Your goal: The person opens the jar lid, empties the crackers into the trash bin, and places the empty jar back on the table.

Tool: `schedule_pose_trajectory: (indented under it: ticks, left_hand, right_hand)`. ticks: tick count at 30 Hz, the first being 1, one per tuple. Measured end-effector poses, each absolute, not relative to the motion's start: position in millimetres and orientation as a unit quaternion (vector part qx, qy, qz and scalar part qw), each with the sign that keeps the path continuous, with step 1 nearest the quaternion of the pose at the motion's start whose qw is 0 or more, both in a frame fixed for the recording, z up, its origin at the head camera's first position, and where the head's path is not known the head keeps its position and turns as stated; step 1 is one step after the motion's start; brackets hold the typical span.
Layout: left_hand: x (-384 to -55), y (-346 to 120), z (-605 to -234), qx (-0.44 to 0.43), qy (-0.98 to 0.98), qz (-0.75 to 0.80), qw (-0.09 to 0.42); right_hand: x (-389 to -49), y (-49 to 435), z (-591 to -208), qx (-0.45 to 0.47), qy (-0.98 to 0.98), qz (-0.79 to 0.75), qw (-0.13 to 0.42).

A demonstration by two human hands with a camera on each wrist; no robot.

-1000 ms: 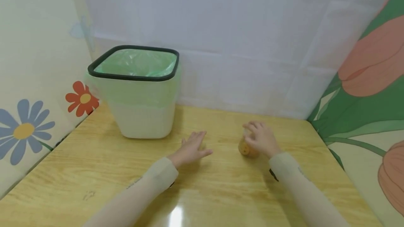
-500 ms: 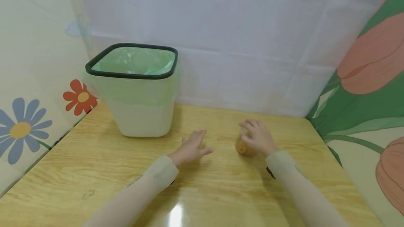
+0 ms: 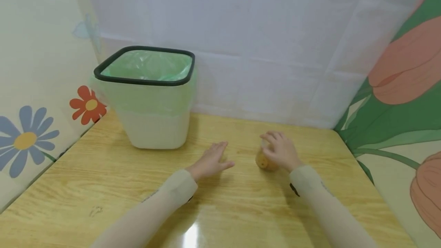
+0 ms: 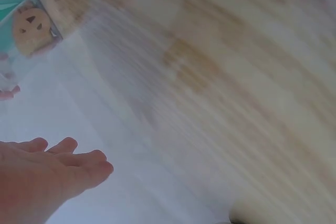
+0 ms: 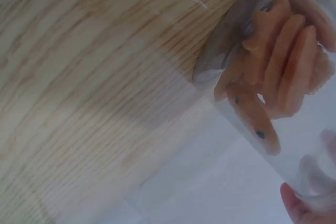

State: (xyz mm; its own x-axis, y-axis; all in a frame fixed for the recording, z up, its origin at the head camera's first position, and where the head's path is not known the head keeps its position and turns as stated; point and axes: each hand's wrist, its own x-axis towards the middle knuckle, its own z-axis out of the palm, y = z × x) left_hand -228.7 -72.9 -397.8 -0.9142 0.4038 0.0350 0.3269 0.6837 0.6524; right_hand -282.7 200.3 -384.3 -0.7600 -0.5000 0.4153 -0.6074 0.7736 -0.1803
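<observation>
On the right half of the table, my right hand (image 3: 283,152) grips a clear plastic container (image 3: 264,160) from above. Fingertips (image 5: 295,205) show at its rim in the right wrist view. Inside it are several orange-brown biscuits (image 5: 273,61), heaped toward the base. One biscuit (image 4: 31,29) with a cut-out face shows through the wall in the left wrist view. To the left of the container, apart from it, my left hand (image 3: 211,160) hovers low over the table with fingers extended and thumb spread. It holds nothing.
At the back left of the wood-grain table (image 3: 103,179) stands a white bin (image 3: 155,129) with a black rim (image 3: 144,82) and a green liner bag (image 3: 148,64). A white cloth backdrop (image 3: 262,49) hangs behind, with flower-printed walls on either side.
My right hand and the container have shifted slightly left. The left hand stays almost in place, with its fingers still extended.
</observation>
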Motion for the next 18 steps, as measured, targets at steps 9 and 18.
schedule_pose_trajectory:
  ticks: [9,18]
  left_hand:
    - [-228.5,-69.8,-396.5,0.219,0.912,0.344,0.050]
    - [-226.9,-68.2,-393.7,0.214,0.913,0.341,0.060]
  right_hand:
    - [-279.5,197.1,-381.5,0.312,-0.922,0.149,0.172]
    - [-277.7,191.3,-382.3,0.313,-0.922,0.150,0.172]
